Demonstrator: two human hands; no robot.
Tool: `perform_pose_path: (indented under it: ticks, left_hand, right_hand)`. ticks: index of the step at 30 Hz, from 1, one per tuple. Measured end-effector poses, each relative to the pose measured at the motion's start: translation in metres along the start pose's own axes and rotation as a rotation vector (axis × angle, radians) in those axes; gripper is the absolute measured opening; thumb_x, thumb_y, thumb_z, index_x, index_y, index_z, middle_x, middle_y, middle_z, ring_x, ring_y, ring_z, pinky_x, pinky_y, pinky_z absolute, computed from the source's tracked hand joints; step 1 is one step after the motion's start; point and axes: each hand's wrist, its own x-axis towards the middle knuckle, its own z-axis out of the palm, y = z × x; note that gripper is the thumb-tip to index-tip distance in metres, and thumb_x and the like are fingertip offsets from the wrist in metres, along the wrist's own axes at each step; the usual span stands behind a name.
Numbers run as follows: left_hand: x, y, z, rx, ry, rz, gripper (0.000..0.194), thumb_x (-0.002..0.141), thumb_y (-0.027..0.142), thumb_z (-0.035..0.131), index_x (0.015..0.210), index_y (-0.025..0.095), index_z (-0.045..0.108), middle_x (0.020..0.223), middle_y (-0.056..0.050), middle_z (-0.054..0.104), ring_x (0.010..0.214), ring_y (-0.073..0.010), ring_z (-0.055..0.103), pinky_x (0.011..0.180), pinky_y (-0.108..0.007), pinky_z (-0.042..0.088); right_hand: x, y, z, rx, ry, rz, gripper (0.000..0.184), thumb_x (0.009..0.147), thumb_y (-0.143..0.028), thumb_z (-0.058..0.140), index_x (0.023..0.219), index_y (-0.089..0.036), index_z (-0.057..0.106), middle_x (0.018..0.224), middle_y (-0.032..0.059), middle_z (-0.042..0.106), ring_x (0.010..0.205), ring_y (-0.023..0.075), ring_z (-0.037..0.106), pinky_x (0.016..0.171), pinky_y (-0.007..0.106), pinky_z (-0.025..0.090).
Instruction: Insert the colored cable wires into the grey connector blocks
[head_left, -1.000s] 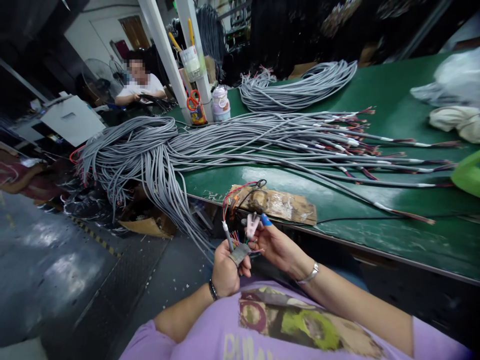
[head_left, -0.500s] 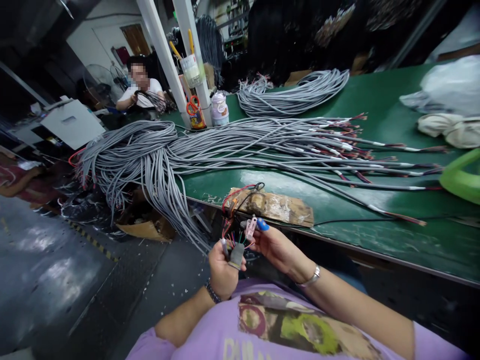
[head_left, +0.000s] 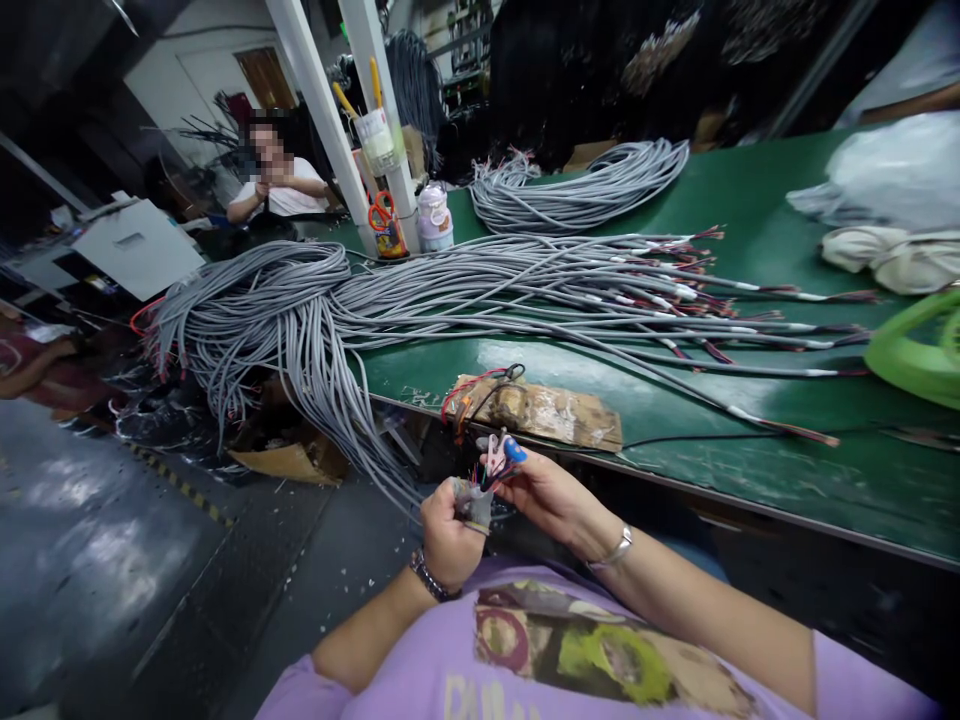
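Observation:
My left hand [head_left: 450, 535] is closed around a grey connector piece [head_left: 472, 505] with thin coloured wires [head_left: 480, 478] coming out of its top; the exact kind of piece is hard to make out. Close beside it, my right hand [head_left: 544, 495] pinches a small pinkish-white clip [head_left: 496, 455] between thumb and fingers. A blue cover [head_left: 514, 449] sits on that thumb's tip. The clip is over the wire ends, and I cannot tell whether it touches them. Just beyond both hands, a worn wooden block [head_left: 555, 412] with red and black leads lies at the bench edge.
Grey cables [head_left: 450, 285] with stripped ends stretch across the green bench [head_left: 750, 480]. Behind them lies a coiled cable bundle [head_left: 577, 190]. A post [head_left: 397, 190] carries tool holders beside a lilac bottle [head_left: 435, 218]. A green plastic handle [head_left: 900, 345] stands right. Another person [head_left: 285, 185] works at back left.
My right hand has brought the clip down and left to the wires, which are now gathered rather than fanned out. The other person's hands have risen, with cables swung up behind.

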Motion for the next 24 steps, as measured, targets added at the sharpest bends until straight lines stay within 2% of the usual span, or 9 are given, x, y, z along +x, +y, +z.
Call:
perform_pose_path:
  ticks: [3, 8, 12, 17, 19, 22, 24]
  left_hand:
    - [-0.002, -0.002, -0.002, 0.015, -0.018, 0.005, 0.014, 0.063, 0.026, 0.073, 0.063, 0.02, 0.06, 0.054, 0.001, 0.058, 0.05, -0.0125, 0.05, 0.052, -0.023, 0.043]
    - [-0.009, -0.008, -0.008, -0.08, 0.006, -0.066, 0.02, 0.064, 0.034, 0.075, 0.068, 0.019, 0.062, 0.054, 0.0, 0.06, 0.046, -0.0121, 0.052, 0.047, -0.022, 0.043]
    - [-0.01, -0.006, -0.01, -0.058, -0.005, -0.014, 0.021, 0.072, 0.038, 0.068, 0.069, 0.018, 0.06, 0.051, 0.001, 0.059, 0.042, -0.0111, 0.052, 0.044, -0.021, 0.043]
    - [-0.006, 0.003, -0.004, -0.082, 0.006, 0.003, 0.026, 0.076, 0.041, 0.065, 0.068, 0.018, 0.057, 0.049, 0.002, 0.056, 0.04, -0.0103, 0.05, 0.041, -0.02, 0.042]
    - [-0.004, 0.004, -0.002, -0.092, 0.003, 0.002, 0.028, 0.074, 0.042, 0.067, 0.067, 0.018, 0.056, 0.048, 0.002, 0.056, 0.04, -0.01, 0.05, 0.041, -0.02, 0.042]
    - [-0.002, 0.003, 0.001, -0.092, -0.013, 0.006, 0.028, 0.074, 0.043, 0.067, 0.067, 0.018, 0.055, 0.049, 0.002, 0.056, 0.04, -0.0099, 0.051, 0.041, -0.019, 0.041]
    - [-0.001, 0.002, 0.002, -0.08, -0.019, 0.006, 0.027, 0.075, 0.042, 0.066, 0.067, 0.018, 0.056, 0.049, 0.002, 0.056, 0.041, -0.0098, 0.05, 0.041, -0.02, 0.041]
  right_hand:
    - [-0.001, 0.004, -0.005, 0.017, -0.005, 0.021, 0.025, 0.074, -0.042, 0.071, 0.083, -0.018, 0.069, 0.076, 0.0019, 0.069, 0.068, 0.0121, 0.061, 0.064, 0.024, 0.049]
    - [-0.004, 0.005, -0.011, 0.045, -0.032, 0.073, 0.027, 0.079, -0.046, 0.065, 0.084, -0.019, 0.067, 0.078, 0.0032, 0.068, 0.068, 0.0129, 0.061, 0.063, 0.024, 0.05]
    - [-0.003, -0.002, -0.005, 0.008, -0.056, 0.08, 0.031, 0.077, -0.049, 0.064, 0.078, -0.019, 0.067, 0.075, 0.0031, 0.066, 0.065, 0.0121, 0.059, 0.059, 0.023, 0.049]
    - [-0.001, -0.005, -0.001, -0.05, -0.01, 0.013, 0.021, 0.073, -0.039, 0.072, 0.076, -0.019, 0.066, 0.064, -0.0012, 0.06, 0.057, 0.0095, 0.053, 0.056, 0.021, 0.047]
    - [-0.001, -0.004, -0.003, -0.109, 0.022, -0.059, 0.023, 0.073, -0.041, 0.072, 0.073, -0.018, 0.066, 0.063, -0.0008, 0.06, 0.056, 0.0096, 0.051, 0.056, 0.022, 0.045]
    - [0.0, -0.001, -0.007, -0.262, 0.121, -0.243, 0.029, 0.071, -0.044, 0.072, 0.067, -0.017, 0.065, 0.061, 0.0001, 0.059, 0.054, 0.0095, 0.046, 0.053, 0.022, 0.04]
    - [0.001, 0.0, -0.008, -0.281, 0.124, -0.26, 0.032, 0.071, -0.048, 0.071, 0.067, -0.017, 0.065, 0.06, 0.0002, 0.059, 0.054, 0.0098, 0.046, 0.053, 0.023, 0.039]
